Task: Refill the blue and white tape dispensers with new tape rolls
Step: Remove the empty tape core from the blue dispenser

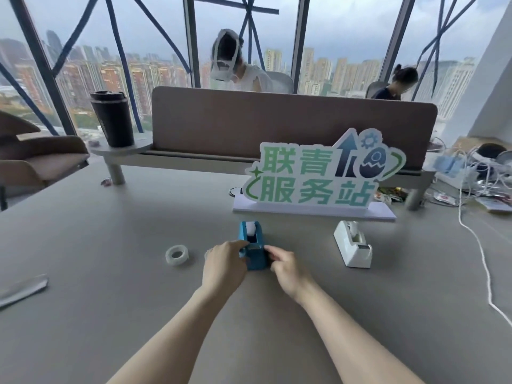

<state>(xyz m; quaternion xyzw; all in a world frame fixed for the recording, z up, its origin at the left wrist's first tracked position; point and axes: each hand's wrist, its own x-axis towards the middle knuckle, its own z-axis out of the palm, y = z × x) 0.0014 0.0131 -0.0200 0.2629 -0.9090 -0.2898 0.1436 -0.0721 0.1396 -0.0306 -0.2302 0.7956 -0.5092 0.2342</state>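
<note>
A blue tape dispenser (252, 239) stands on the grey table (110, 259) in front of me, with a pale roll seated in its far end. My left hand (225, 266) grips its left side near the cutter. My right hand (285, 268) pinches its right side, fingers curled. A white tape dispenser (352, 243) stands apart to the right, a roll visible in its top. A loose clear tape roll (177, 254) lies flat on the table left of my left hand.
A sign with green characters (318, 176) stands on a white base just behind both dispensers. A silvery wrapper (22, 291) lies at the left edge. A white cord (482, 259) trails down the right side. A black tumbler (112, 119) sits on a raised shelf; two people sit beyond the divider.
</note>
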